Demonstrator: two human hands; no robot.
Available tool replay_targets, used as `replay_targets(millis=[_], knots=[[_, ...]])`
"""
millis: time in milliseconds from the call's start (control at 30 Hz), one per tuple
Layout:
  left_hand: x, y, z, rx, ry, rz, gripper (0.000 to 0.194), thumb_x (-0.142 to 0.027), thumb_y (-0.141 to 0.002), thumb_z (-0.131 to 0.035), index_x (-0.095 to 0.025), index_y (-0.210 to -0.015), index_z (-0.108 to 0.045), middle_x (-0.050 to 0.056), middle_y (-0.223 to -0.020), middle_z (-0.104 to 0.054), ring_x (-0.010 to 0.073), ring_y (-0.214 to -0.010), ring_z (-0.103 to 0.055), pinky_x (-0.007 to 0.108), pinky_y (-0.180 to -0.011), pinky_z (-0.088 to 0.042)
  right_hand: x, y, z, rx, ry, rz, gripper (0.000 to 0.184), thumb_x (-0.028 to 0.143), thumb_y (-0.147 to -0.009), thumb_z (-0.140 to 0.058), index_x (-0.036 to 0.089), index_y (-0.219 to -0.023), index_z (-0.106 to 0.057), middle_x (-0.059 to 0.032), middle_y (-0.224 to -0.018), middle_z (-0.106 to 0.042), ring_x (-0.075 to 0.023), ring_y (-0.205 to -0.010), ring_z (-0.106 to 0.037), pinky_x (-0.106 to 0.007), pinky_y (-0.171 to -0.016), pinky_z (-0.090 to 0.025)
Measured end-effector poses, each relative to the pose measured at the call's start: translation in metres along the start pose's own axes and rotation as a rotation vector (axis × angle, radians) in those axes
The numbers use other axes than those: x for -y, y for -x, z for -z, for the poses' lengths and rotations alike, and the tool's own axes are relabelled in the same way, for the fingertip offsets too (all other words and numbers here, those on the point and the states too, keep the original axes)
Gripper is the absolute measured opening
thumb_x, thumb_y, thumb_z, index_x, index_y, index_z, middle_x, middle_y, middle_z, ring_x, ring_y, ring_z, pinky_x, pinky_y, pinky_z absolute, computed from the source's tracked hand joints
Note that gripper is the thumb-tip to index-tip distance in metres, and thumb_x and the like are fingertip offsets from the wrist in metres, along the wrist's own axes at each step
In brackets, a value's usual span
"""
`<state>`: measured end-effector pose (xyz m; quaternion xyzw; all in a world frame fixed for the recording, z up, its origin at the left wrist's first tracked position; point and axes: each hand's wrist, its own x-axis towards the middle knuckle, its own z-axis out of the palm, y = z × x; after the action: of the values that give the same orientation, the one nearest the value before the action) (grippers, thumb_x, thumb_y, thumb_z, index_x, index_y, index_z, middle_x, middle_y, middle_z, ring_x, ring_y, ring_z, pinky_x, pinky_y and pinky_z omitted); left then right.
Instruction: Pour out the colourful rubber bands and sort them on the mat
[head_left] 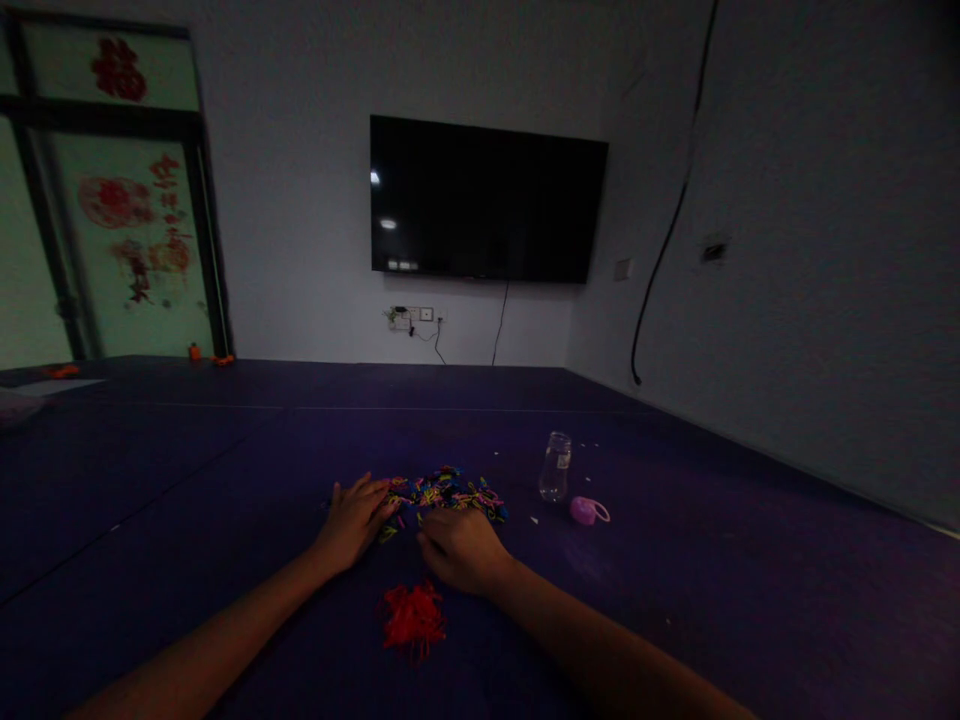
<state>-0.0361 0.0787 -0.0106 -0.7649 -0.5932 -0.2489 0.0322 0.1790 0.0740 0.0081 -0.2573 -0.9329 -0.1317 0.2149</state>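
Observation:
A loose pile of small multicoloured loop-shaped pieces lies on the dark purple surface, with yellow, blue, pink and black among them. Whether they are bands or clips, I cannot tell. My left hand rests at the pile's left edge, fingers spread and tips touching it. At the near side of the pile is my right hand, its fingers curled downward; whatever is between the fingertips is hidden. Closer to me, between my forearms, sits a separate heap of thin red pieces.
Right of the pile stands a clear bottle without a lid. Beside it lies a pink cap with a loop. Small white scraps dot the surface. Orange objects sit at the far left edge. A television hangs on the wall.

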Motion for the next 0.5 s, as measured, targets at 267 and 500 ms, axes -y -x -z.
replay_targets(millis=[267, 500], knots=[[0.0033, -0.0023, -0.0033, 0.079, 0.017, -0.036, 0.045, -0.047, -0.094, -0.030, -0.028, -0.128, -0.052, 0.007, -0.136, -0.050, 0.0357, -0.132, -0.032, 0.068, -0.101, -0.015, -0.0011, -0.0001, -0.0031, -0.015, -0.013, -0.004, 0.019, 0.019, -0.087, -0.044, 0.016, -0.075, -0.058, -0.0031, -0.076, -0.065, -0.0120, -0.065, -0.057, -0.024, -0.055, -0.033], [0.0066, -0.0042, -0.0089, 0.071, -0.004, 0.001, 0.046, -0.046, -0.093, -0.032, -0.027, -0.128, -0.053, 0.009, -0.134, -0.052, 0.0344, -0.130, -0.037, 0.064, -0.102, -0.017, -0.0020, 0.0003, -0.0049, -0.037, -0.015, 0.004, 0.017, 0.019, -0.086, -0.045, 0.017, -0.074, -0.057, -0.0023, -0.074, -0.064, -0.0123, -0.065, -0.058, -0.024, -0.054, -0.033]])
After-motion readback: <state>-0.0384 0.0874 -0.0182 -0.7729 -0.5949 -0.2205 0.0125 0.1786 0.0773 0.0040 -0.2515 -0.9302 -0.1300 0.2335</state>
